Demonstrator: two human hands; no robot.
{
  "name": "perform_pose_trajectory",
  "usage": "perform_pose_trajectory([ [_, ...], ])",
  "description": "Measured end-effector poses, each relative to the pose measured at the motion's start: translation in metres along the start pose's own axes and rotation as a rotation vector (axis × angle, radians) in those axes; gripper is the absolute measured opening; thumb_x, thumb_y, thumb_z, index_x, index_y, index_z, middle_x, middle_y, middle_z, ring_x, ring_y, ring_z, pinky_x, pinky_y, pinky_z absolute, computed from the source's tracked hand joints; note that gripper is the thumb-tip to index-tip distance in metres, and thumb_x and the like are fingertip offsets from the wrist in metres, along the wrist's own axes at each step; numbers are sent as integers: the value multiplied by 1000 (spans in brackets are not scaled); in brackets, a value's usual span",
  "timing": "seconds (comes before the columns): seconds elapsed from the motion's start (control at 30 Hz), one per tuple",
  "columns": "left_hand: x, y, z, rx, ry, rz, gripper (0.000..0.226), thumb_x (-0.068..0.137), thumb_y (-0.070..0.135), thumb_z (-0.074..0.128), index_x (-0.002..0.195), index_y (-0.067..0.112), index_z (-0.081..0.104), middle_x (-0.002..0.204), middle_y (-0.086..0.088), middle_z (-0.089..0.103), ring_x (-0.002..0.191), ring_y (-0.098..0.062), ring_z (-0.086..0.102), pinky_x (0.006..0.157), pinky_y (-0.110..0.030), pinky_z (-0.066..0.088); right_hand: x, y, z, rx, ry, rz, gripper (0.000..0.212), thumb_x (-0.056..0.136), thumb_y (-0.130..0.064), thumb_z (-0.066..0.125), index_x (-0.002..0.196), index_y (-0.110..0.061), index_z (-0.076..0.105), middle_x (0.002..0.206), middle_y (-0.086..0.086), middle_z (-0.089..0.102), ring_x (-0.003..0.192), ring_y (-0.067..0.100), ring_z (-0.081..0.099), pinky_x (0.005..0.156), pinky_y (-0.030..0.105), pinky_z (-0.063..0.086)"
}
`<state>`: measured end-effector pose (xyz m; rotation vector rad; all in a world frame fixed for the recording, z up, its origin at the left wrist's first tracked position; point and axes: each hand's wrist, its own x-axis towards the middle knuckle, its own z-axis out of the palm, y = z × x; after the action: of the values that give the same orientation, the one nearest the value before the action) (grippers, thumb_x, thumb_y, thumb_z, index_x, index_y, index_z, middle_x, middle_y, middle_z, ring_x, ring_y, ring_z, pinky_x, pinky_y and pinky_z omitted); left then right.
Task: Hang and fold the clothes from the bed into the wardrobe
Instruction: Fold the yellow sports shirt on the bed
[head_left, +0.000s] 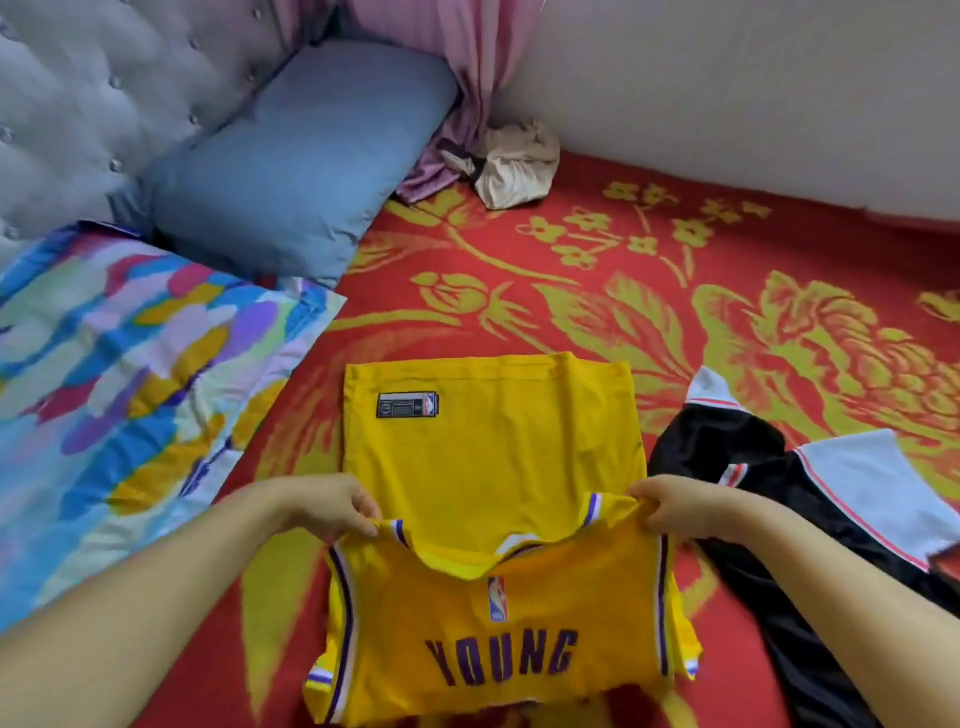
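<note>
A yellow basketball jersey (493, 457) with purple trim and the word YOUNG lies flat on the red bed cover, its shoulder end folded up over its lower half. My left hand (332, 509) pinches the left shoulder strap. My right hand (675, 506) pinches the right shoulder strap. Both hold the straps slightly raised above the cloth. A black garment with white and red trim (753, 519) lies to the right of the jersey. A crumpled beige garment (514, 161) sits at the far side by the wall.
The bed has a red cover with yellow flowers (623, 291). A blue pillow (291, 161) leans on the grey tufted headboard (93, 88). A multicoloured pillow (119, 374) lies at the left. A pink curtain (467, 67) hangs at the back corner.
</note>
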<state>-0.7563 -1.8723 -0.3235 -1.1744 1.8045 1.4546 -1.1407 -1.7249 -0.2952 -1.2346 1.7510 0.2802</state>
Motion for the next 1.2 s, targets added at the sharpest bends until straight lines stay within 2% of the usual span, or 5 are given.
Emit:
perform_pose_trajectory([
  [0.23,83,44,-119,-105,1093,143,38,90,17,61,127,9,56,117,-13,64,107,-31,58,87,-35,43,112,-61,-64,412,1147,-77,56,89,-1,52,143,-10,37,126,17,51,115,31,50,90,37,39],
  [0.5,117,-43,77,-69,937,-247,82,88,39,62,152,14,17,156,-14,16,142,-33,21,109,-48,24,127,-9,124,-243,562,272,70,96,-44,43,153,-34,3,162,-2,-5,149,19,-5,113,61,8],
  [0.7,109,-81,105,-544,1066,-371,79,78,19,77,139,-3,33,128,-34,48,113,-48,50,87,-48,40,101,43,111,178,867,428,72,87,-18,65,148,-11,28,154,13,26,139,31,27,102,53,35],
  [1.03,95,-97,104,-953,942,-186,19,95,27,58,101,10,65,100,-12,67,90,-27,59,77,-39,44,108,36,105,813,1064,769,67,84,-23,69,138,-7,33,140,25,35,126,42,37,97,51,36],
  [1.2,86,-114,117,-751,1022,-183,29,99,28,51,98,3,65,91,-13,64,86,-30,58,71,-40,40,107,47,137,898,778,552,27,91,-19,56,113,-4,55,112,23,61,103,43,59,92,55,46],
])
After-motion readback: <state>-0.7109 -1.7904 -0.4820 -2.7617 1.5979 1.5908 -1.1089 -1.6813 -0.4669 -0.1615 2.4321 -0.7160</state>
